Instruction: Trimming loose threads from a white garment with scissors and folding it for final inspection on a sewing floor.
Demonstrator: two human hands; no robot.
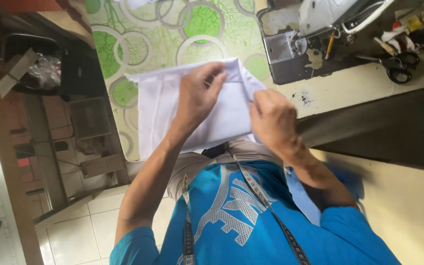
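White cloth (192,113), green-and-white ringed tablecloth (148,39) — blue shirt (251,221), black scissors (401,66)

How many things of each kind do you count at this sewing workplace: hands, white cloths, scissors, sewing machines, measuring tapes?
Hands: 2, the left hand and right hand
White cloth: 1
Scissors: 1
Sewing machine: 1
Measuring tape: 1
Total: 6

A crumpled clear plastic bag (45,71) sits in a dark bin (20,46) at the upper left, beside the desk (138,44) with its green circle-patterned cover. A flat piece of brown cardboard (15,71) leans against the bin just left of the bag. No labels, signs or screens can be made out.
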